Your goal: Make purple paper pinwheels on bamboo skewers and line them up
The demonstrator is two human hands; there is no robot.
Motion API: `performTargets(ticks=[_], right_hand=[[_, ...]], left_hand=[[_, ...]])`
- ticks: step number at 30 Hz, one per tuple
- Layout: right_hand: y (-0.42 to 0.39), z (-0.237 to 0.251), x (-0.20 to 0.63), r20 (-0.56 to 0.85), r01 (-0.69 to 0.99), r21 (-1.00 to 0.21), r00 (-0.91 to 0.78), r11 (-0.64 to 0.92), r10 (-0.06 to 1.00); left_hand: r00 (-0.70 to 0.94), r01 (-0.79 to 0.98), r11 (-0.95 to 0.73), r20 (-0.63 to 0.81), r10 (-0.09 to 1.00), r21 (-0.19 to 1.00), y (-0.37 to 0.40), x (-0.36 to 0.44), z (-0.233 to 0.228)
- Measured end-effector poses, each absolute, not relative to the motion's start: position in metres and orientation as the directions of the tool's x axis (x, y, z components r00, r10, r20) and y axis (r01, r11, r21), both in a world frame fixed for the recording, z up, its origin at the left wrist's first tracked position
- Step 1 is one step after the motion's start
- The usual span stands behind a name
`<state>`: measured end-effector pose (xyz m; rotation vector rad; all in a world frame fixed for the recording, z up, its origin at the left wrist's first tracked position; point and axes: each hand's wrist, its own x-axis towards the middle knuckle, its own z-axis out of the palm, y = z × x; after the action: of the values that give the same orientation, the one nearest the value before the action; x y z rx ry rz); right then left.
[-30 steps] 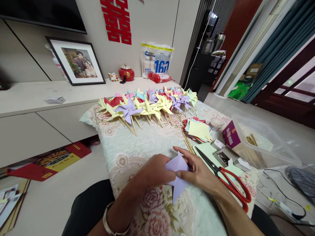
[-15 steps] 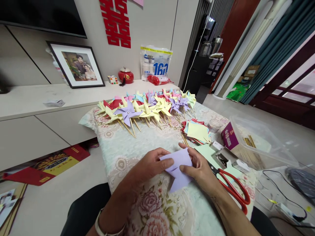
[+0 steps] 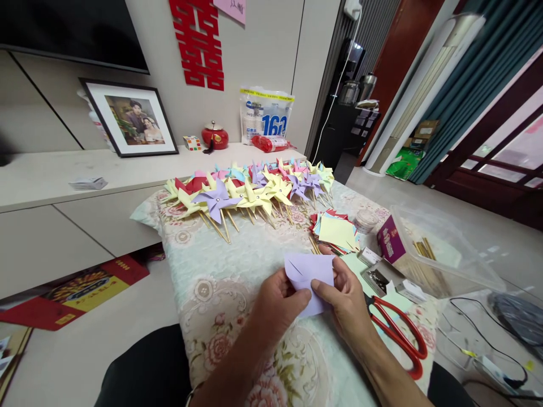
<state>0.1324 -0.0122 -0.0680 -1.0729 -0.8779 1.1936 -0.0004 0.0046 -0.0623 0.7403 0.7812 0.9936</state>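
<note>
A home living room, with wall-mounted screen (image 3: 72,31), framed portrait (image 3: 131,118) and teal curtains (image 3: 479,85).

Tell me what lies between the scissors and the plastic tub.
In the head view, an open box and two small white boxes, on green paper.

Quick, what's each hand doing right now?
Left hand: closed, holding the purple paper, thumb on top.
Right hand: closed, holding the same purple paper, thumb on top.

a lilac paper square (image 3: 322,265), slit diagonally near one upper corner, slightly bent, held tilted between the hands (image 3: 345,294)
</note>
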Motion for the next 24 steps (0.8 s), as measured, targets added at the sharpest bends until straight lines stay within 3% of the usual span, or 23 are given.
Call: performTargets(ticks=[17,21,24], right_hand=[[-0.014,-0.067,0.128,-0.066,-0.324,-0.945,0.095,-0.032,0.993],[-0.011,-0.068,0.135,0.065,-0.243,-0.961,0.268,0.132,0.961],[-0.013,-0.066,0.139,0.224,-0.048,-0.967,0.319,0.252,0.921]], left_hand=[[0.231,-0.307,0.339,-0.276,0.933,0.890,0.008,-0.014,-0.060],[0.166,-0.283,0.323,-0.286,0.944,0.903,0.015,-0.026,-0.061],[0.144,-0.268,0.313,-0.283,0.948,0.911,0.018,-0.034,-0.060]])
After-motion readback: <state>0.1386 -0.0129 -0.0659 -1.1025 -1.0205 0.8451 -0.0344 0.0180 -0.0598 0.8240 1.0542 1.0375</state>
